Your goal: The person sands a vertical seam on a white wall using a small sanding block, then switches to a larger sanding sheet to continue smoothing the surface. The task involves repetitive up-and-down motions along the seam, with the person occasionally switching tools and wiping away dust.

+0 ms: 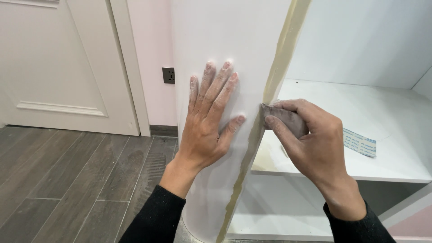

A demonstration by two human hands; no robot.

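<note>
Your left hand (209, 119) lies flat, fingers spread, on the white cabinet side panel (216, 40), left of the tan front edge (275, 67). Your right hand (312, 144) pinches a folded grey sandpaper piece (285, 118) between thumb and fingers, its tip touching that edge just right of your left thumb. Another sandpaper sheet (360, 143) lies on the white shelf (382, 112), right of your right hand. Wall socket (168, 75) far left.

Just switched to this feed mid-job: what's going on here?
A person's left hand lies flat against the white cabinet side panel. The right hand pinches a folded piece of sandpaper against the panel's tan front edge. Another sandpaper sheet lies on the white shelf.
</note>
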